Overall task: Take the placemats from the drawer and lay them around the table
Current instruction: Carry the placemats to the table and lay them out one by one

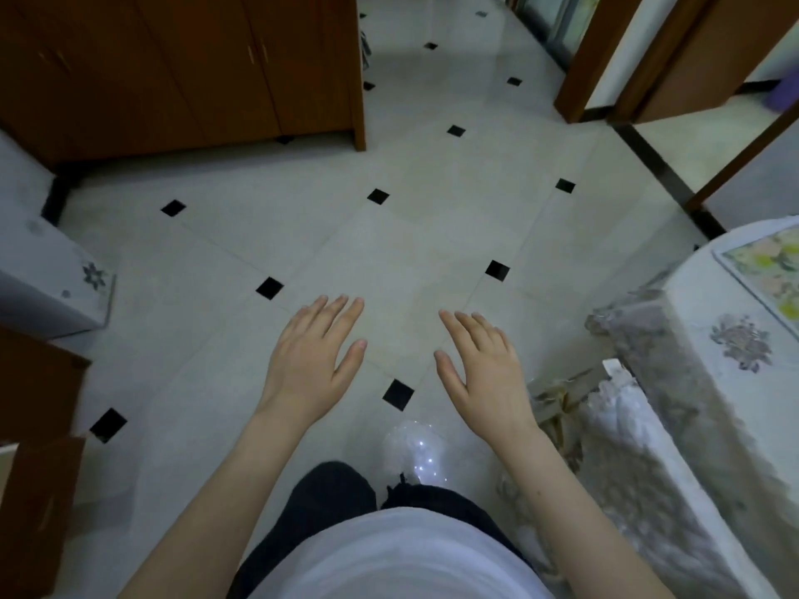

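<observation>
Presently both the left hand (309,365) and right hand (482,367) hover flat-fingered and empty above the floor (389,235), evidently between placemat (765,274) trips.

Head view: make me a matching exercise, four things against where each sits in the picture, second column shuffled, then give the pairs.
Things:
1. left hand
2. table
3. wooden cabinet
4. placemat

Places:
A. top left, standing on the tiled floor
B. lying on the table, far right edge
C. right side, under a lace-edged cloth
D. lower middle, open over the floor, holding nothing

Pairs: 1-D, 2-C, 3-A, 4-B
</observation>
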